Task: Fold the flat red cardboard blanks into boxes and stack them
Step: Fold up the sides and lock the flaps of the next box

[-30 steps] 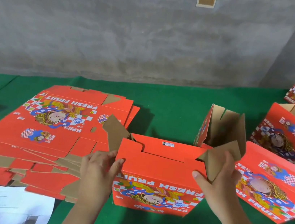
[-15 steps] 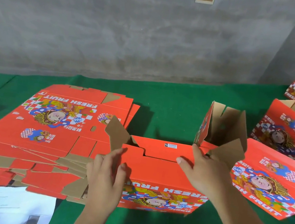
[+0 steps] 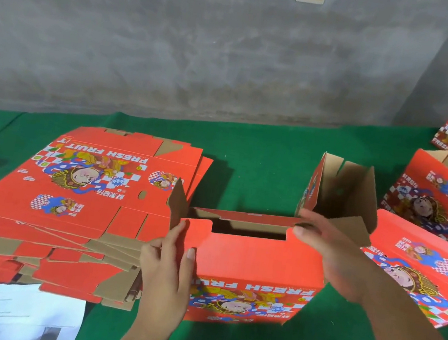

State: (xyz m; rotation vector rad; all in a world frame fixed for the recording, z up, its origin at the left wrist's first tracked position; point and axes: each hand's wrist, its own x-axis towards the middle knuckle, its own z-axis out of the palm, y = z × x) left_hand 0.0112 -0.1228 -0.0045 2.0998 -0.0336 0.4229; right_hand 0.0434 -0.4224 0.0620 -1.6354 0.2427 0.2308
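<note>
On the green surface (image 3: 262, 158), the pile of flat blanks (image 3: 84, 193) lies to the left, unchanged, and finished boxes (image 3: 440, 197) crowd the right. Between them the half-formed box (image 3: 254, 272) now stands squarer than a second ago: its top has opened into a dark slot. The right hand (image 3: 331, 260) has slid from the side flap to pinch the far top panel, while the left hand (image 3: 169, 266) grips the near left corner. The closing folds look next.
</note>
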